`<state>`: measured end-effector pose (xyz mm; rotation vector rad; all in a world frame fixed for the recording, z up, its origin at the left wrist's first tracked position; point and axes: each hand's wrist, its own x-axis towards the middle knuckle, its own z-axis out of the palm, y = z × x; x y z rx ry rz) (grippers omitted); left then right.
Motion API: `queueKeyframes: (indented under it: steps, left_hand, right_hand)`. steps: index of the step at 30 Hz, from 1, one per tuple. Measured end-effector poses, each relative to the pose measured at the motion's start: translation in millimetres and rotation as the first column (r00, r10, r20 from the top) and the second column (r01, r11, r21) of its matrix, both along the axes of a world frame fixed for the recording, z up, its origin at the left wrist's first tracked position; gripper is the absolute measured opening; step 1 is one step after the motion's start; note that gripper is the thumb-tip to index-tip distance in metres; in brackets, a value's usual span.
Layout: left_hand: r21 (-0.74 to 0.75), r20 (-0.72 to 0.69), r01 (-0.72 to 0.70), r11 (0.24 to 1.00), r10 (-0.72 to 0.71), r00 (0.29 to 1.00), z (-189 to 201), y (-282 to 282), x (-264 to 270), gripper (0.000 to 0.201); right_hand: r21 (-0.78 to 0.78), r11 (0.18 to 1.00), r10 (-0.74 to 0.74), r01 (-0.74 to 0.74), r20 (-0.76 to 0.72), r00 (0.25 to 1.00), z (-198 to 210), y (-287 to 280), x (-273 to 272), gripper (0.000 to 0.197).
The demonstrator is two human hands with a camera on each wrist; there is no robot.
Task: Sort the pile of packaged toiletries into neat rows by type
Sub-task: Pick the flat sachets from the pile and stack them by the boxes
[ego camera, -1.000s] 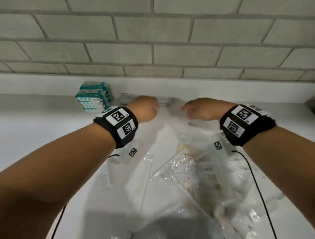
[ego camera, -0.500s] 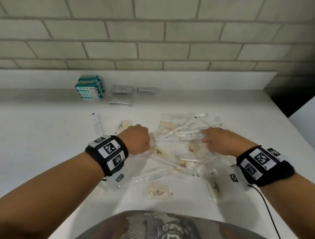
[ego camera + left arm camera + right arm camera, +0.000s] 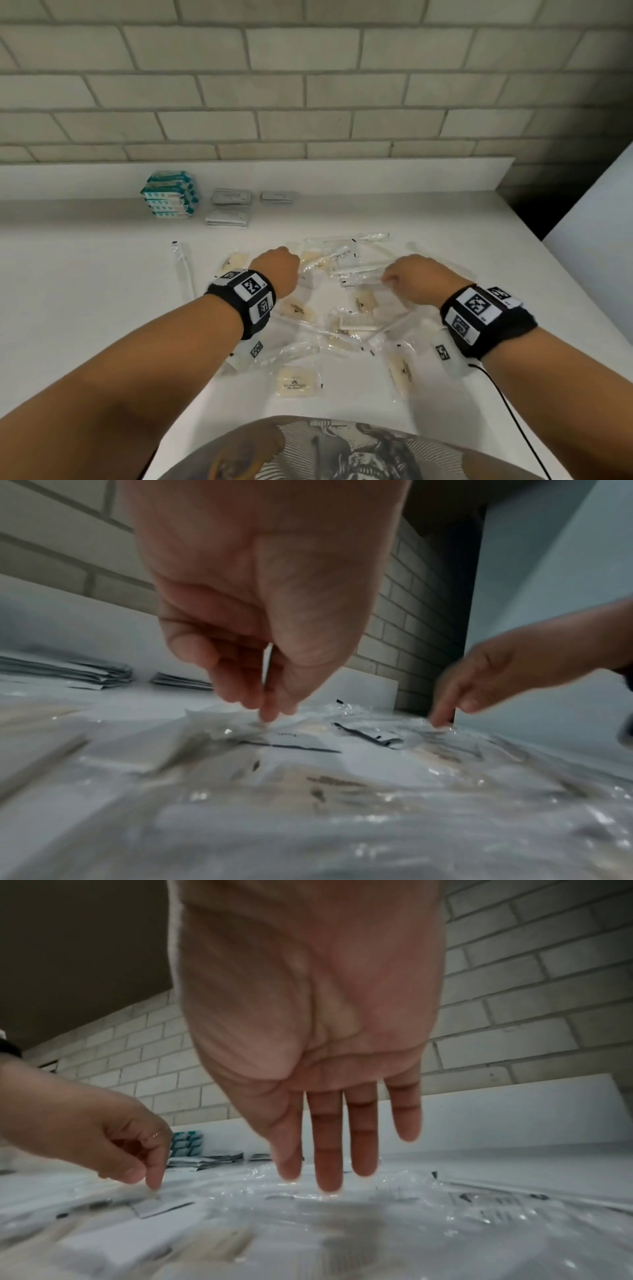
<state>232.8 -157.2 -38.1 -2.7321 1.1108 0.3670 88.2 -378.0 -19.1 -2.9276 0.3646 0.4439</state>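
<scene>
The loose pile of clear-wrapped toiletry packets (image 3: 342, 308) lies spread on the white bench (image 3: 85, 291), with the stack of teal-and-white packs (image 3: 169, 198) as landmark: the pile sits nearer the person and to the right of that stack. Flat grey sachets (image 3: 231, 197) are already laid just right of the stack, along the back edge.

The left hand (image 3: 277, 274) reaches into the pile's far left part, its fingertips (image 3: 270, 712) drawn together on a small flat grey-white sachet (image 3: 154, 1206); the blurred wrist view leaves it unclear whether they pinch it or only touch it. The right hand (image 3: 416, 282) hangs over the pile's far right part with fingers (image 3: 329, 1150) straight and slightly apart, tips at the crinkled film, holding nothing.

To do this step well, I judge the left should lift one sachet cleanly by its edge, while the right steadies neighbouring wrappers so nothing drags along.

Print on the packets is unreadable, and overlapping clear film hides where one ends.
</scene>
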Motion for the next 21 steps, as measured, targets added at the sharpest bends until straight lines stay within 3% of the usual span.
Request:
queueKeyframes:
  steps: [3,6,9,13,16,17,21]
  left_hand:
    - [-0.030,-0.041,0.090,0.995,-0.092,0.995,-1,-12,-4,0.030]
    - [-0.004,-0.062,0.110,0.994,-0.110,0.992,-5,-14,-12,0.032]
    - [-0.041,-0.078,0.127,0.991,-0.130,0.988,-12,-5,-13,0.021]
    - [-0.133,-0.114,0.086,0.987,-0.101,0.988,-15,5,-10,0.017]
    - [-0.158,-0.167,0.030,0.987,-0.057,0.984,-17,6,-6,0.040]
    - [-0.160,-0.196,0.020,0.987,-0.051,0.979,-17,6,-4,0.045]
    - [-0.139,-0.259,-0.007,0.990,-0.030,0.966,-14,13,7,0.053]
  right_hand:
    - [0.097,0.995,0.014,-0.021,0.075,0.997,-5,4,23,0.039]
    - [0.174,0.974,0.167,-0.146,-0.110,0.980,-6,13,39,0.033]
    - [0.287,0.952,0.143,-0.109,-0.101,0.985,-5,7,45,0.026]
    - [0.142,0.989,-0.036,0.035,0.001,0.999,-9,5,62,0.027]
    - [0.107,0.989,-0.089,0.099,-0.101,0.991,-17,24,73,0.066]
    - [0.089,0.992,-0.078,0.088,-0.111,0.991,-18,32,76,0.070]
    - [0.003,1.000,-0.003,0.003,-0.171,0.985,-17,49,91,0.038]
